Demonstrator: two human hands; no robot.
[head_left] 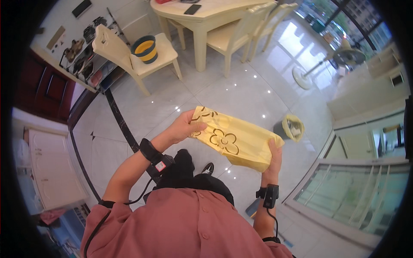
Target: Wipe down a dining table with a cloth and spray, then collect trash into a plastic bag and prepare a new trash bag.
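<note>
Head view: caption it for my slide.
Left hand and right hand hold a yellow flower-printed sheet above tiled floor.

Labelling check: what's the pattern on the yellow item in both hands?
Dark brown flower outlines on the yellow item; see head view.

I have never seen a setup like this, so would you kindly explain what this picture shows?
There is no robot here, only a person's two bare hands. The single picture comes from a wide fisheye camera worn on the head and looking down, so edges look bent. The left hand and right hand hold opposite ends of a yellow flowered sheet; its material is hard to tell. Each wrist wears a black strapped device. Beyond, a dark flat object lies on the cream table, and a dark-and-yellow bucket sits on a chair.
</note>
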